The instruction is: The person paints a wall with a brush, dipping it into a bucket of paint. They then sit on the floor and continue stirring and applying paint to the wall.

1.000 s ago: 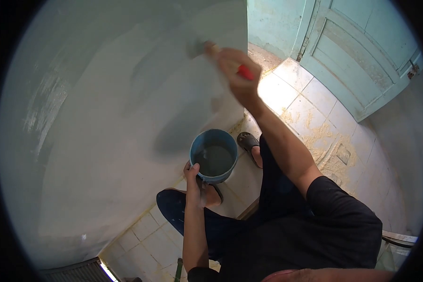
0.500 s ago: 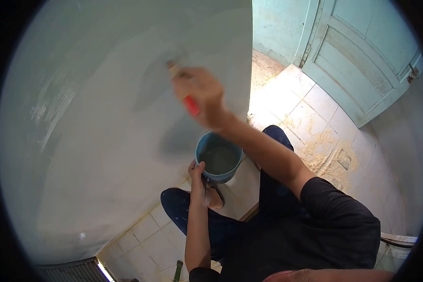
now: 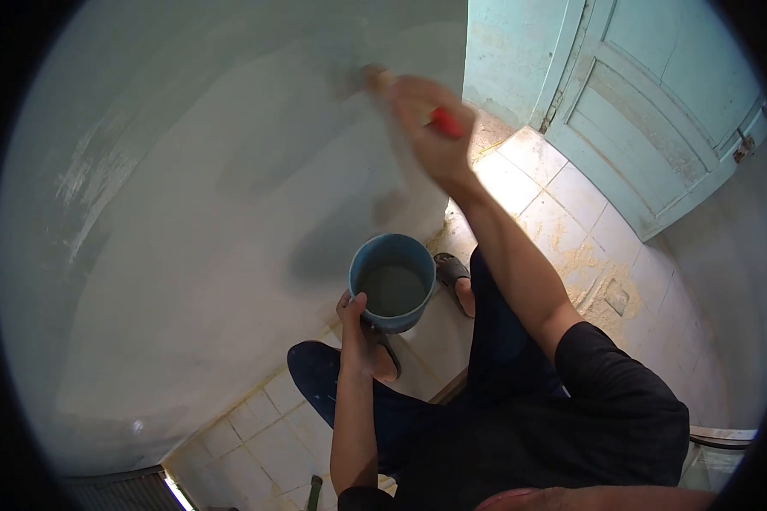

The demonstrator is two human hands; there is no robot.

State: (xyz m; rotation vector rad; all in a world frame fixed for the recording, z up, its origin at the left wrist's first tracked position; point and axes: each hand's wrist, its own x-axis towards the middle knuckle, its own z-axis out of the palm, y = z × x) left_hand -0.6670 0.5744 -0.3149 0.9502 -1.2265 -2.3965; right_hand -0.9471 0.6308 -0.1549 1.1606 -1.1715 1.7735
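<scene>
right hand (image 3: 439,149) holds tool (image 3: 446,123) near wall edge (image 3: 461,60); left hand (image 3: 352,309) grips bucket (image 3: 394,323).

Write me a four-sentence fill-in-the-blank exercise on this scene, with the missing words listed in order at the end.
1. The left hand holds the rim of a bucket coloured ____.
2. The tool in the right hand has a handle end coloured ____.
3. The panelled door stands toward the picture's upper ____ corner.
4. The number of sandals in view is ____.

Missing words: blue; red; right; two.
</scene>
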